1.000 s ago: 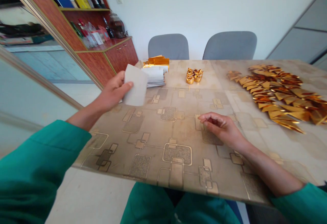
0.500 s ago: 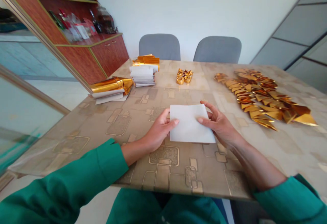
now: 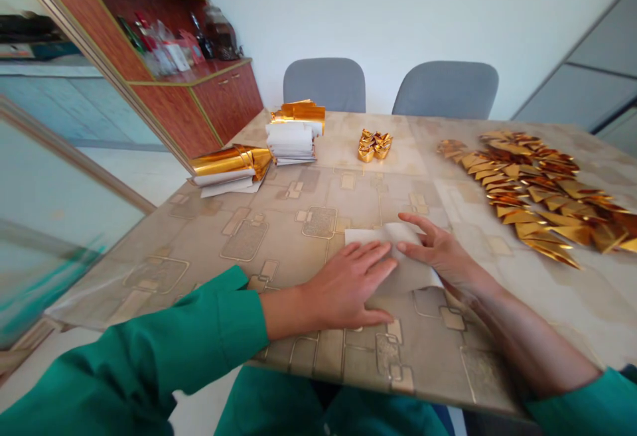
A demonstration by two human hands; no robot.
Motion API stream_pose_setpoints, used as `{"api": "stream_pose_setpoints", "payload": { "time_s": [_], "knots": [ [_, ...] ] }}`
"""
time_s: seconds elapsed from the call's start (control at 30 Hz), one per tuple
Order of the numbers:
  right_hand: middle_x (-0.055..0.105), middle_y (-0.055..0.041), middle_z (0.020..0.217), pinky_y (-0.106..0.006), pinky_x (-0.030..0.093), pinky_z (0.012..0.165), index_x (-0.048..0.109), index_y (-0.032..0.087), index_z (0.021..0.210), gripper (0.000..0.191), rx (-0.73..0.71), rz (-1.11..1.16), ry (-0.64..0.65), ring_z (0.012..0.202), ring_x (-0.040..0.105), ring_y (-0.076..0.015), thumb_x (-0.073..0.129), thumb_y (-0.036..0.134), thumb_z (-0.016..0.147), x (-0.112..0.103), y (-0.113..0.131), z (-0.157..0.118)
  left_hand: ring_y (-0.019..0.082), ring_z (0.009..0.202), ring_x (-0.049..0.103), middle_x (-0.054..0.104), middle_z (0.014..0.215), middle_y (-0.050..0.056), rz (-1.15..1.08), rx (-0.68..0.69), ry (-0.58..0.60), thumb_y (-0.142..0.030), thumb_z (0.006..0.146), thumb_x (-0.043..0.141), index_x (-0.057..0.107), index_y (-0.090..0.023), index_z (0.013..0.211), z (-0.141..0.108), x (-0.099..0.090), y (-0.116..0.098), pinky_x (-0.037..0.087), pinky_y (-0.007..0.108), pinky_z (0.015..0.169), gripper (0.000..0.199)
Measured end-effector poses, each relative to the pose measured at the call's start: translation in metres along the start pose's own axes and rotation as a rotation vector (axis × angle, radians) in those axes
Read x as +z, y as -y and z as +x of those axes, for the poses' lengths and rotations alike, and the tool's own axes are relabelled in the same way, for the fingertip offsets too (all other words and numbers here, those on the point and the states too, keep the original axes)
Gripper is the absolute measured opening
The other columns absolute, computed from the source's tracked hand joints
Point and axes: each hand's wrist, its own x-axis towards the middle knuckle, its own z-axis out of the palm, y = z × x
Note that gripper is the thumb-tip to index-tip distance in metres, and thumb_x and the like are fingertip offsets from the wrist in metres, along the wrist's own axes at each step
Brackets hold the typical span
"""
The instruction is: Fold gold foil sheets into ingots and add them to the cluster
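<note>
Because the desk [image 3: 298, 243] gives a broad, level backing, the work goes best pressed fully against it, well apart from the spread of folded gold pieces [image 3: 542, 187] on the right and the white paper stack [image 3: 290, 141] at the far left. The left hand [image 3: 343, 283] lies palm down, its grip extended and pinching nothing, fingers over the left part of the sheet; the right hand [image 3: 442, 253] has its grip closed on the sheet's right side. The pale sheet [image 3: 405, 273] is on the desk in front of the person, between and under the hands, its right part bowed upward. Good handling calls for even, light pressure from the left fingers, so that the sheet neither slides nor wrinkles, while the right thumb [image 3: 408, 250] guides the curve without denting it. Edges should be squared before any crease is pressed hard.
</note>
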Motion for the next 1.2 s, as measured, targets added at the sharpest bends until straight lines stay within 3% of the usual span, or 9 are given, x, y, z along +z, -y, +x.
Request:
{"api": "stream_pose_setpoints", "payload": {
  "time_s": [0.2,0.37,0.43,0.5,0.57,0.67,0.87,1.07,1.2],
  "knots": [
    [0.070,-0.0051,0.085,-0.030,0.054,0.053,0.043,0.024,0.141,0.082,0.037,0.013,-0.044,0.064,0.066,-0.0198,0.079,0.043,0.069,-0.004,0.000,0.001,0.031,0.129,0.052,0.051,0.143,0.020,0.226,-0.025,-0.094,-0.020,0.092,0.052,0.042,-0.006,0.139,0.004,0.006,-0.001,0.045,0.042,0.105,0.049],
    [0.064,-0.0043,0.089,-0.028,0.045,0.044,0.058,0.023,0.127,0.057,-0.257,-0.384,-0.161,0.049,0.054,-0.0124,0.071,0.046,0.077,-0.021,-0.004,0.006,0.031,0.121,0.058,0.062,0.127,0.018,0.339,-0.003,-0.120,-0.019,0.098,0.043,0.059,-0.010,0.118,0.000,0.009,0.001,0.051,0.042,0.096,0.027],
    [0.064,-0.0073,0.096,-0.033,0.050,0.054,0.065,0.021,0.116,0.041,-0.454,-0.573,-0.225,0.055,0.056,-0.0137,0.065,0.046,0.083,-0.025,0.001,0.003,0.030,0.120,0.058,0.063,0.125,0.017,0.337,-0.009,-0.124,-0.019,0.098,0.045,0.061,-0.011,0.114,0.000,0.009,0.001,0.052,0.042,0.094,0.024],
    [0.064,-0.0105,0.113,-0.040,0.054,0.080,0.065,0.023,0.118,0.037,-0.675,-0.675,-0.133,0.087,0.064,-0.0223,0.064,0.043,0.087,-0.025,0.009,-0.004,0.029,0.118,0.060,0.064,0.122,0.016,0.315,-0.017,-0.131,-0.020,0.097,0.046,0.062,-0.013,0.112,0.000,0.008,0.002,0.053,0.041,0.093,0.023],
    [0.062,-0.0102,0.123,-0.043,0.048,0.097,0.061,0.025,0.125,0.041,-0.772,-0.705,0.183,0.113,0.059,-0.0265,0.063,0.045,0.089,-0.021,0.015,-0.011,0.026,0.115,0.061,0.066,0.118,0.014,0.284,-0.021,-0.137,-0.020,0.097,0.049,0.063,-0.013,0.111,0.001,0.007,0.002,0.053,0.041,0.092,0.022],
    [0.061,-0.0103,0.126,-0.044,0.047,0.100,0.055,0.025,0.131,0.059,-0.681,-0.792,0.438,0.117,0.057,-0.0274,0.074,0.047,0.080,-0.015,0.015,-0.019,0.024,0.112,0.063,0.069,0.113,0.013,0.230,-0.020,-0.138,-0.019,0.096,0.050,0.064,-0.014,0.111,0.000,0.004,0.004,0.054,0.040,0.091,0.021],
    [0.068,-0.0068,0.107,-0.035,0.049,0.089,0.065,0.022,0.099,0.013,-0.611,-0.749,0.484,0.100,0.062,-0.0197,0.056,0.031,0.095,-0.017,0.018,-0.018,0.019,0.102,0.066,0.072,0.106,0.009,0.024,-0.045,-0.152,-0.022,0.098,0.046,0.067,-0.016,0.102,-0.012,-0.006,0.010,0.054,0.035,0.092,0.022],
    [0.070,-0.0035,0.091,-0.031,0.048,0.076,0.071,0.023,0.096,0.027,-0.474,-0.667,0.536,0.083,0.062,-0.0176,0.049,0.039,0.099,-0.023,0.024,-0.017,0.017,0.090,0.069,0.073,0.100,0.005,-0.154,-0.179,-0.190,-0.029,0.094,0.056,0.063,-0.018,0.098,-0.029,-0.012,0.014,0.056,0.030,0.081,0.014],
    [0.063,0.0008,0.070,-0.026,0.041,0.059,0.070,0.021,0.085,0.031,-0.377,-0.636,0.429,0.064,0.054,-0.0138,0.050,0.041,0.098,-0.023,0.016,-0.013,0.017,0.099,0.070,0.071,0.117,0.007,-0.198,-0.257,-0.272,-0.024,0.094,0.056,0.057,-0.019,0.104,-0.027,-0.011,0.018,0.057,0.032,0.085,0.011]
  ]
}}
